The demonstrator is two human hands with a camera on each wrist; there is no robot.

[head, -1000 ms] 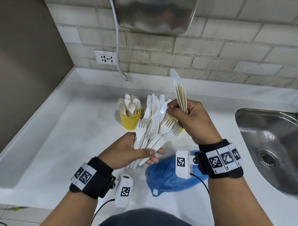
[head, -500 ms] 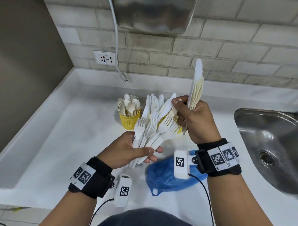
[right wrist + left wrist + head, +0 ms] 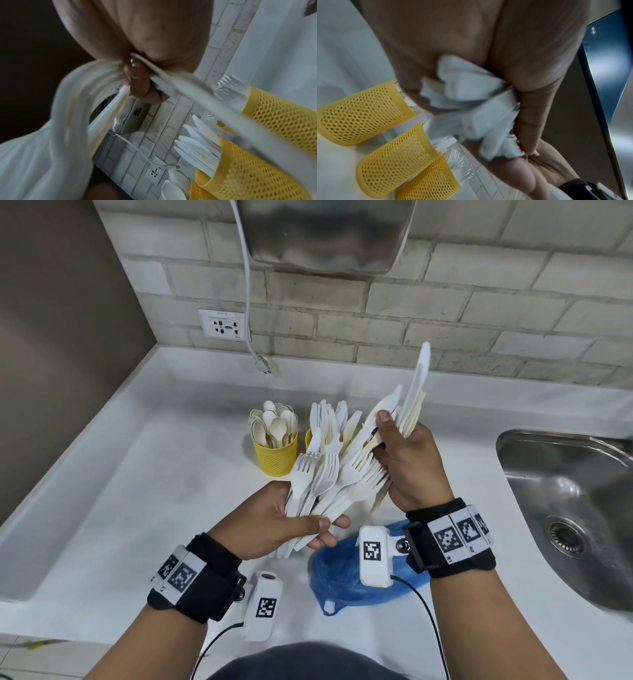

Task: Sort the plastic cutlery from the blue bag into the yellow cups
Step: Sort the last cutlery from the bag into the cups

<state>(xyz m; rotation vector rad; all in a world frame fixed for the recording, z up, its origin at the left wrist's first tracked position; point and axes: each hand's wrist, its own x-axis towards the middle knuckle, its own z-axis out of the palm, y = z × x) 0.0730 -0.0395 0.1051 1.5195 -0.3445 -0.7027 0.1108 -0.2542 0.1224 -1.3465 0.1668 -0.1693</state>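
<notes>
Left hand [image 3: 274, 522] grip: fingers and thumb curled round the handle ends of a fanned fork bunch [image 3: 329, 477], tines up and away from the body. Likely fanned so single pieces can be picked out.

Right hand [image 3: 407, 460] grip: closed on a knife stack [image 3: 416, 392], blades pointing up toward the back wall. Its thumb also pins one more knife [image 3: 376, 419] that lies across the fork tines. Judged as pulling stray knives out of the fork bunch and collecting them before a drop.

Spoon cup [image 3: 276, 455] stands near the back edge of the counter [image 3: 137, 474], full of spoons, bowls up. Knife cup [image 3: 310, 438] is just beside it on the sink side, mostly hidden behind the forks. Left wrist view shows a third yellow cup [image 3: 426, 180] in the same row, holding forks.

Blue bag [image 3: 342, 580] lies crumpled and flat near the front edge of the counter, under the right wrist. Looks emptied; contents inside cannot be told.

Sink [image 3: 561, 501] is set at the counter's right end.
</notes>
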